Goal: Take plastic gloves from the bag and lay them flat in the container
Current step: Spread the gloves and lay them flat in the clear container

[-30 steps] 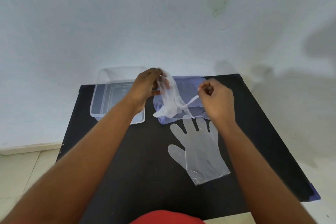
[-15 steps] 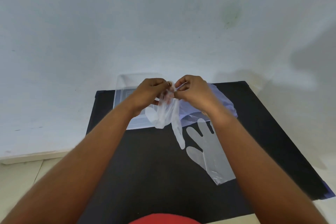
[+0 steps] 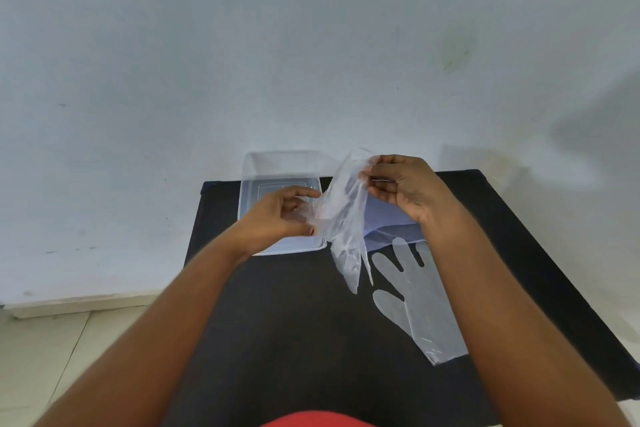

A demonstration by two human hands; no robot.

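Both hands hold one crumpled clear plastic glove [image 3: 346,218] in the air above the black table [image 3: 294,322]. My right hand [image 3: 403,185] pinches its upper edge. My left hand [image 3: 280,215] grips its lower left side, over the clear plastic container [image 3: 280,163]. The glove's fingers hang down towards the table. A second clear glove [image 3: 412,302] lies flat on the table, partly under my right forearm. The bluish plastic bag [image 3: 384,225] lies behind the held glove, mostly hidden by it and my right hand.
The table stands against a pale wall [image 3: 311,45]. Its right edge [image 3: 561,274] slopes away from me. A tiled floor [image 3: 45,357] shows at the lower left. A red garment [image 3: 311,419] is at the bottom edge.
My hands have parted: the right rose to the right and the left dropped lower left, spreading the glove wider between them. The camera view has shifted.
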